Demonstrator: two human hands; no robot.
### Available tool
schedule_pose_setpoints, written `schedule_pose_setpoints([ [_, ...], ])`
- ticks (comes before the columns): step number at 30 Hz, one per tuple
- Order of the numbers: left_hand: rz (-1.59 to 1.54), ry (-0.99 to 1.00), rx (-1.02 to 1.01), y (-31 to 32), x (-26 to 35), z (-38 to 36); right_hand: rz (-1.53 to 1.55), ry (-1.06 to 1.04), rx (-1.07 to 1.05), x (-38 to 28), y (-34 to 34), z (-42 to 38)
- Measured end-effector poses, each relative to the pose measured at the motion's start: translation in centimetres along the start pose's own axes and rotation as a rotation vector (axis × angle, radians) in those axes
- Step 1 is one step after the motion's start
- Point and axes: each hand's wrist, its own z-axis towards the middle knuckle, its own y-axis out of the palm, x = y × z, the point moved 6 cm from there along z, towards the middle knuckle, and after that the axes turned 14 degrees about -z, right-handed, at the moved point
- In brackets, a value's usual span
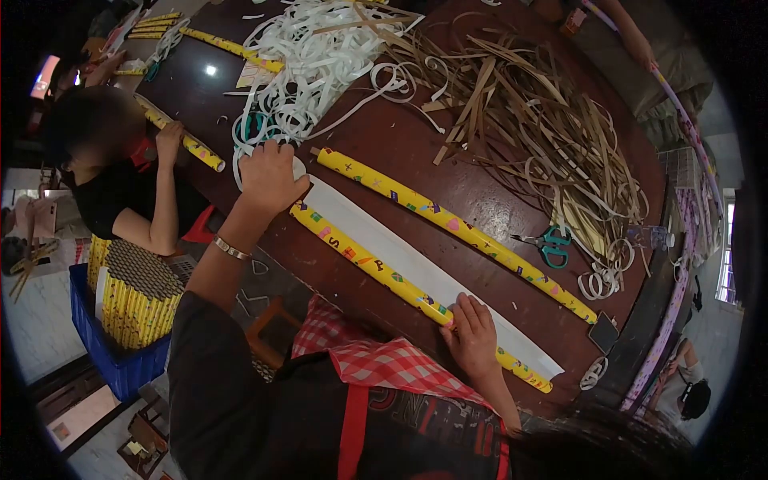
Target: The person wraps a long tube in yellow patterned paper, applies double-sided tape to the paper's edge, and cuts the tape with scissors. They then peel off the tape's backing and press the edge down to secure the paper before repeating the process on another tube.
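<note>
A roll of yellow patterned wrapping paper [364, 260] lies slantwise before me, its white underside [384, 232] showing as a strip along the far edge. My left hand [272, 178] is closed over the roll's left end, fingers bent and thumb by the paper's edge. Near the other end, my right hand [474, 340] lies on the roll, fingers stretched onto the white strip and thumb on the yellow side. Parallel beyond it rests a second yellow roll [456, 228], touched by neither hand.
White strips [312, 64] and brown strips [528, 112] are heaped on the dark table [344, 128]. Teal-handled scissors [554, 246] lie at right. A co-worker at left holds another yellow roll [204, 154]. A blue crate [120, 364] of yellow rolls stands below.
</note>
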Motion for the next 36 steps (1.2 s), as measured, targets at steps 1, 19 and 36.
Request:
schedule_pose_setpoints([
  [1,-0.003,0.004,0.025,-0.2,0.1,0.0,0.000,0.000,0.000,0.0,0.0,0.0],
  [19,-0.237,-0.068,0.061,1.9,-2.0,-2.3,0.015,0.001,-0.015,0.1,0.0,-0.1],
  [36,-0.304,0.333,0.058,2.9,7.5,-8.2,0.007,0.001,0.016,-0.1,-0.2,0.0],
])
